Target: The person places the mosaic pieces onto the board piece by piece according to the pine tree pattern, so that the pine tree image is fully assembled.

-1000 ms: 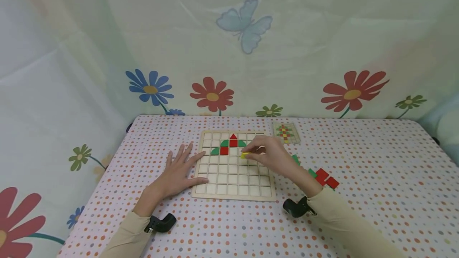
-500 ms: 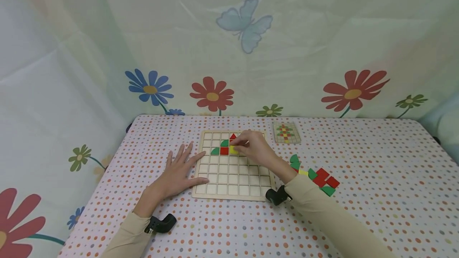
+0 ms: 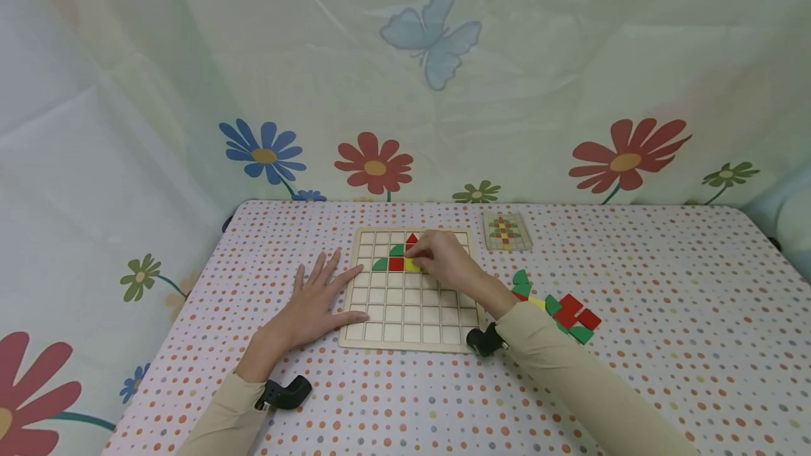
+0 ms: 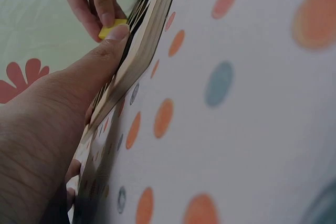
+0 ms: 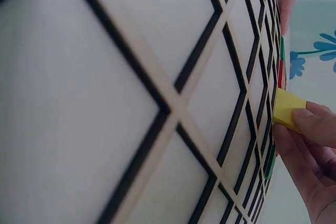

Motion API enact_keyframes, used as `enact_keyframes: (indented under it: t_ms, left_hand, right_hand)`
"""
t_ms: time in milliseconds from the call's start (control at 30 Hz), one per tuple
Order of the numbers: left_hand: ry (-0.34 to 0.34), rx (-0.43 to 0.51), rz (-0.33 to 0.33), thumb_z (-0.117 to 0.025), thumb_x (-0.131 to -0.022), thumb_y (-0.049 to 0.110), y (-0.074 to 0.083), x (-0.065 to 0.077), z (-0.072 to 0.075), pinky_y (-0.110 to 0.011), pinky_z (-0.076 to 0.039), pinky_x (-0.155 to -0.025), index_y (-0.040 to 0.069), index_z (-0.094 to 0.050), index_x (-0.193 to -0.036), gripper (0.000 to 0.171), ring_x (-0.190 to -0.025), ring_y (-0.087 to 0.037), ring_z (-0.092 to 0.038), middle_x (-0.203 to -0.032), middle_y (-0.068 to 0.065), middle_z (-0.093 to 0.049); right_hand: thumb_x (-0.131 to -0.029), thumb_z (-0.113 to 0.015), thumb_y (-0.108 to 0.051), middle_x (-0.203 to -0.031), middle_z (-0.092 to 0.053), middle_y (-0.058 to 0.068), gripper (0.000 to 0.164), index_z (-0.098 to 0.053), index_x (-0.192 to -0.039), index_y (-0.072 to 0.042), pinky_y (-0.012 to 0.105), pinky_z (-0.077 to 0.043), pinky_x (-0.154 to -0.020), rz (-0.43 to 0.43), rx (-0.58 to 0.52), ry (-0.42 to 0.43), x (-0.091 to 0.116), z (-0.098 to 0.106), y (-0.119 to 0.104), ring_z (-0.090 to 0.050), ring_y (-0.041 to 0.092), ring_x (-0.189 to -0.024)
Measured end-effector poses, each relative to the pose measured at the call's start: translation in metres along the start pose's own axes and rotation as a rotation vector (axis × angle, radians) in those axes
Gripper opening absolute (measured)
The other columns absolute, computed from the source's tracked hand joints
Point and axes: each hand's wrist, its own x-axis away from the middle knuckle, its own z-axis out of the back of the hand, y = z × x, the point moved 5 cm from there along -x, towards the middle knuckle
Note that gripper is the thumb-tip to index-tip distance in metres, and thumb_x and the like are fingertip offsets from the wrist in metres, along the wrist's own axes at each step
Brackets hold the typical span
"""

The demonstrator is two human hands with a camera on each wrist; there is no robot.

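Note:
My right hand [image 3: 448, 260] pinches a yellow square tile [image 5: 287, 107] between thumb and fingers. In the right wrist view the tile leans at a slant, its edge down at the gridded wooden board [image 3: 394, 297]. It sits over the cell just right of a red square tile [image 3: 395, 264]. Green quarter-round tiles [image 3: 380, 264] and a red triangle [image 3: 412, 238] lie in cells around it; my right hand hides part of the upper right cells. Spread out flat, my left hand [image 3: 310, 307] rests at the board's left edge, thumb and forefinger reaching its rim.
Loose red, green and yellow tiles [image 3: 568, 309] lie in a cluster right of the board, near my right sleeve. Behind them, toward the back, is a pattern card [image 3: 507, 231] showing a tree of coloured shapes. A flowered cloth hangs behind the dotted table [image 3: 671, 315].
My right hand has carried the yellow tile left and slightly back, to the cell beside the red square, staying nearly still there over the last half second. My left hand has kept its place.

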Motion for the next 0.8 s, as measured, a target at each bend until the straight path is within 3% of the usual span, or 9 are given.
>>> enact_keyframes:
  t_ms: [267,567,800]
  left_hand:
    - [0.008,-0.002,-0.007,-0.067,-0.092,0.067,0.001,0.001,0.002,-0.073,0.006,-0.121,0.025,-0.038,-0.164,0.088,-0.16,-0.042,0.004,-0.175,-0.016,-0.006]
    - [0.009,-0.008,-0.002,-0.067,-0.092,0.066,0.001,0.001,0.002,-0.074,0.005,-0.12,0.024,-0.039,-0.163,0.088,-0.16,-0.043,0.003,-0.175,-0.017,-0.007]
    - [0.01,-0.002,-0.006,-0.068,-0.092,0.065,0.002,0.0,0.002,-0.074,0.004,-0.12,0.023,-0.04,-0.163,0.088,-0.16,-0.043,0.003,-0.175,-0.017,-0.007]
  right_hand:
    - [-0.094,-0.071,0.009,-0.092,-0.07,0.012,0.016,-0.081,-0.106,0.005,0.028,-0.057,-0.073,-0.004,0.137,-0.055,-0.004,-0.002,-0.006,-0.068,0.026,-0.086]
    - [-0.095,-0.067,0.012,-0.099,-0.072,0.016,0.019,-0.079,-0.109,0.007,0.034,-0.061,-0.086,-0.037,0.185,-0.116,-0.008,-0.005,-0.011,-0.069,0.031,-0.1]
    - [-0.096,-0.065,0.012,-0.104,-0.074,0.019,0.019,-0.079,-0.108,0.008,0.033,-0.061,-0.086,-0.014,0.24,-0.147,-0.011,-0.006,-0.013,-0.07,0.034,-0.105]
